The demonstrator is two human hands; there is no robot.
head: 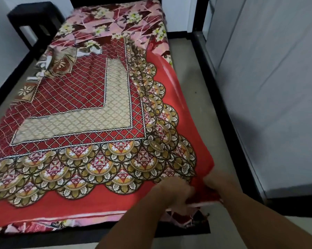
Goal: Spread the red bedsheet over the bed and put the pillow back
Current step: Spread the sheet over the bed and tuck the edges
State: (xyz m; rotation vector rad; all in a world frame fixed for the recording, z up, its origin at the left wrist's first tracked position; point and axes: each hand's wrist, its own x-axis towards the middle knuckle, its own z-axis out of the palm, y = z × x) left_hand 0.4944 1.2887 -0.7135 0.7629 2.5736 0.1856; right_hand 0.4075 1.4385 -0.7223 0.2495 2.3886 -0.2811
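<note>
— Where are the grips?
— The left grip [176, 193] and the right grip [216, 182] are blurred. Both look closed on the near corner of the red patterned cloth bedsheet [79, 123], probably to pull it square.
— And the sheet?
— It stretches away from the grips. Its far part lies folded back, baring the pink floral undersheet [115, 20]. No pillow shows.

The bedsheet [90, 123] lies on the bed [61, 234] (covering its near part), side table [31, 17] behind left.
</note>
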